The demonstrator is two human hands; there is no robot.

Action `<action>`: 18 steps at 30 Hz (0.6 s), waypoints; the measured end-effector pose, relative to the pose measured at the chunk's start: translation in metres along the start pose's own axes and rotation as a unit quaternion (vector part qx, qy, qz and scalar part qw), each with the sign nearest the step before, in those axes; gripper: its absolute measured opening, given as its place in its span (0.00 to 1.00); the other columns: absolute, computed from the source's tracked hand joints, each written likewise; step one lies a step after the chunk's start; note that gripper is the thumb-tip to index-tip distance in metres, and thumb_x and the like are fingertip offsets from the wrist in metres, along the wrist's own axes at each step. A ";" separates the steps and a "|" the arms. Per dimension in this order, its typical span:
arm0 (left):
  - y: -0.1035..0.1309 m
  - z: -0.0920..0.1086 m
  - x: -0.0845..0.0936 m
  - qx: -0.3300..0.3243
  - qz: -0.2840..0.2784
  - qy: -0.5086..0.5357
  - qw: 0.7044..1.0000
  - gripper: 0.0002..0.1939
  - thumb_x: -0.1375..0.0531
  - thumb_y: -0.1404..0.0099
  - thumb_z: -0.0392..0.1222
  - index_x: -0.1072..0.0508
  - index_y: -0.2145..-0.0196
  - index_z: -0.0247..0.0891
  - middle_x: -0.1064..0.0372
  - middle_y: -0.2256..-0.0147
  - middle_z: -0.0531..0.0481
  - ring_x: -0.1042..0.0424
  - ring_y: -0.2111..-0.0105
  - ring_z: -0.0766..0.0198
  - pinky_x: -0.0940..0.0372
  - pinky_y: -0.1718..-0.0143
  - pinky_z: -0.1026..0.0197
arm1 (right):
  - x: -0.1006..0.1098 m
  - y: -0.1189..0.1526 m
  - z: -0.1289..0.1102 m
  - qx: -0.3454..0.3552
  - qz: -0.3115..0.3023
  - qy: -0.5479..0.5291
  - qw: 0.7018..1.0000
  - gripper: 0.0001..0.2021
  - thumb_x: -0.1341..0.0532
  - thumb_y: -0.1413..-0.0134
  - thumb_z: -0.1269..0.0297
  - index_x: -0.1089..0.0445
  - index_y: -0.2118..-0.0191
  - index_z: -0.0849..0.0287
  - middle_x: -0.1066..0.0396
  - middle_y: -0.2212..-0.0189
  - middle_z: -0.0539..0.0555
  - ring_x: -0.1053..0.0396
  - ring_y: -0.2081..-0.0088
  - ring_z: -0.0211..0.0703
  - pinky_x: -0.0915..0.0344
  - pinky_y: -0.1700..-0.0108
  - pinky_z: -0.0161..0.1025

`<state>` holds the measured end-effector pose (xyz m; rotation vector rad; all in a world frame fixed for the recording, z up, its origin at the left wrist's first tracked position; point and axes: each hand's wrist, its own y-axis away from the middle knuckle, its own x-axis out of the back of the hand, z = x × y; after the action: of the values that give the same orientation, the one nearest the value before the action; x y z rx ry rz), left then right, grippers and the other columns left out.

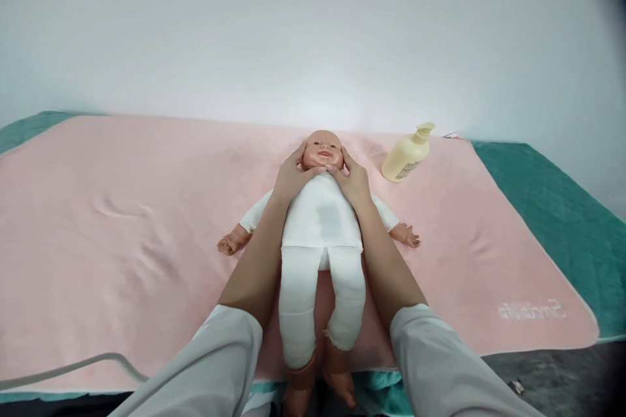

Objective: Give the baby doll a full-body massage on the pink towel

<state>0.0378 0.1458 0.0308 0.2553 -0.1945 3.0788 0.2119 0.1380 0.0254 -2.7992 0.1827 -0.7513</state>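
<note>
A baby doll (323, 215) with a white cloth body lies on its back, its head at the far end and its feet towards me. My left hand (292, 174) cups one side of its head, and my right hand (353, 177) cups the other. Both thumbs come close together just under the chin, while the other fingers curve round the sides of the head, their tips partly hidden. Between my forearms lies the torso, with a faint greyish square on its front. The doll's arms spread out to either side, and its feet reach over the near edge.
A pale yellow pump bottle (405, 155) leans on the pink mat (147, 208), right of the doll's head. Green quilted cloth (562, 221) shows beneath the mat. A white wall (313, 32) rises behind. A grey cable or tube (73, 365) crosses the lower left.
</note>
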 end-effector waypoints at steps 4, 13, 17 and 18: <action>-0.001 -0.001 -0.002 -0.015 0.014 -0.019 1.000 0.50 0.28 0.46 0.46 0.44 0.31 0.32 0.37 0.37 0.37 0.34 0.39 0.47 0.37 0.37 0.51 | -0.003 0.000 -0.001 -0.010 0.014 -0.008 1.000 0.42 0.35 0.47 0.46 0.43 0.32 0.66 0.24 0.48 0.63 0.30 0.41 0.59 0.33 0.39 0.52; -0.001 0.002 -0.002 -0.017 0.027 -0.054 0.998 0.42 0.33 0.40 0.44 0.42 0.32 0.31 0.35 0.39 0.39 0.32 0.41 0.50 0.35 0.40 0.55 | -0.004 0.000 -0.003 -0.021 0.031 0.011 0.999 0.41 0.34 0.48 0.47 0.40 0.34 0.67 0.23 0.50 0.64 0.30 0.41 0.59 0.34 0.39 0.51; -0.003 -0.001 -0.001 -0.025 0.027 -0.066 0.997 0.42 0.33 0.40 0.46 0.41 0.32 0.32 0.34 0.39 0.40 0.32 0.41 0.50 0.35 0.40 0.55 | -0.004 -0.001 -0.002 -0.019 0.028 0.007 0.999 0.40 0.35 0.47 0.47 0.40 0.34 0.67 0.24 0.48 0.64 0.32 0.39 0.59 0.35 0.38 0.51; -0.004 -0.003 0.000 -0.031 0.026 -0.067 0.997 0.41 0.34 0.39 0.46 0.41 0.32 0.31 0.34 0.39 0.40 0.32 0.41 0.50 0.36 0.40 0.55 | -0.004 -0.001 -0.001 -0.017 0.026 0.004 1.000 0.40 0.35 0.47 0.48 0.40 0.34 0.67 0.25 0.47 0.64 0.33 0.39 0.59 0.35 0.38 0.51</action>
<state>0.0377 0.1496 0.0286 0.4609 -0.3070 3.1023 0.2080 0.1394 0.0251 -2.8120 0.2707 -0.7529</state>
